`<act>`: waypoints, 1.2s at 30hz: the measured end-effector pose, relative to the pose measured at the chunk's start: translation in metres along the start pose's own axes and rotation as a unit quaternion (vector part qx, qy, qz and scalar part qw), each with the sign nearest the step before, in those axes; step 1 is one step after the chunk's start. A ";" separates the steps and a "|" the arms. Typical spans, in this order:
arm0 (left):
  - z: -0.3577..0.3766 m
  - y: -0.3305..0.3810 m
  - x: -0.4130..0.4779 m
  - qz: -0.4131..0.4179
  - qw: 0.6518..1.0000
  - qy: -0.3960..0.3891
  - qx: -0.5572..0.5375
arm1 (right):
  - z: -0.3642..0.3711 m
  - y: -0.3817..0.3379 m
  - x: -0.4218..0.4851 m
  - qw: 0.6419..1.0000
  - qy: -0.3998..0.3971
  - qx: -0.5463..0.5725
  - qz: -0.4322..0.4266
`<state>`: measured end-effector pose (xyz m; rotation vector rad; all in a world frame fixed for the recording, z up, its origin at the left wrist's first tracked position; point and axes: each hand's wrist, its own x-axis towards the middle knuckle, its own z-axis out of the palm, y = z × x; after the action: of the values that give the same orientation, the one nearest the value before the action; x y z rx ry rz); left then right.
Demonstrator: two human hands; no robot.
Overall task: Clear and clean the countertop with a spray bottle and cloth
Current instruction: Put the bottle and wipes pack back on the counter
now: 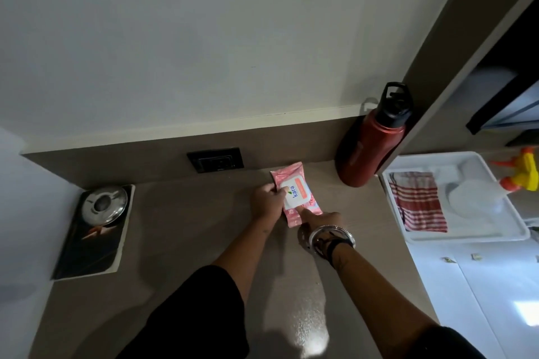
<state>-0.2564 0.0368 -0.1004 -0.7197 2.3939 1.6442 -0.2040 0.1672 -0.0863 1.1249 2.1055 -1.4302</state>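
A pink pack of wet wipes (294,183) lies on the brown countertop (189,230) near the back wall. My left hand (267,201) grips the pack's left edge with thumb and fingers. My right hand (319,218) presses its fingers on the pack's near end. A red-and-white striped cloth (417,201) lies in a white tray (466,234) to the right. A spray bottle with a yellow and orange trigger head (522,173) lies across the tray's far right corner.
A dark red water bottle (367,148) with a black cap stands in the back right corner. At the left, a steel lid (104,204) rests on a dark book (90,245). A black wall socket (215,160) sits behind the wipes.
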 end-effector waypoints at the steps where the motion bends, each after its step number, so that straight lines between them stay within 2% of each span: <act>1: -0.003 0.000 0.000 -0.005 1.000 -0.004 -0.015 | 0.000 0.000 0.000 1.000 -0.004 -0.011 -0.005; 3: -0.012 -0.001 0.000 -0.014 0.999 -0.015 -0.037 | 0.003 -0.001 -0.005 1.000 -0.001 -0.027 -0.011; 6: -0.045 -0.002 -0.003 0.020 1.000 0.008 -0.022 | 0.006 -0.004 -0.029 0.995 0.020 -0.090 -0.037; 11: -0.157 -0.021 -0.004 0.097 0.983 0.134 0.078 | 0.008 -0.003 -0.057 0.960 0.070 -0.252 -0.105; 14: -0.237 -0.042 0.004 0.095 0.966 0.214 0.115 | 0.037 -0.007 -0.075 0.924 0.110 -0.325 -0.169; 17: -0.301 -0.066 0.023 0.070 0.930 0.275 0.235 | 0.083 -0.019 -0.092 0.907 0.084 -0.321 -0.258; 19: -0.324 -0.078 0.036 -0.001 0.917 0.252 0.310 | 0.114 -0.028 -0.100 0.897 0.055 -0.321 -0.299; 21: -0.336 -0.087 0.048 -0.038 0.916 0.211 0.339 | 0.139 -0.033 -0.106 0.889 0.044 -0.324 -0.320; 24: -0.342 -0.094 0.063 -0.017 0.928 0.207 0.309 | 0.161 -0.034 -0.112 0.889 0.024 -0.322 -0.326; 28: -0.349 -0.094 0.072 0.007 0.934 0.230 0.275 | 0.164 -0.029 -0.118 0.891 0.034 -0.320 -0.321; 33: -0.347 -0.088 0.069 -0.034 0.934 0.225 0.275 | 0.153 -0.026 -0.122 0.894 0.041 -0.313 -0.319; 36: -0.316 -0.081 0.049 0.033 0.937 0.221 0.268 | 0.143 -0.026 -0.123 0.895 0.050 -0.302 -0.324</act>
<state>-0.2163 -0.2885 -0.0647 -0.9789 3.0036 0.8154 -0.1678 -0.0162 -0.0493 0.2588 2.8632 -0.7963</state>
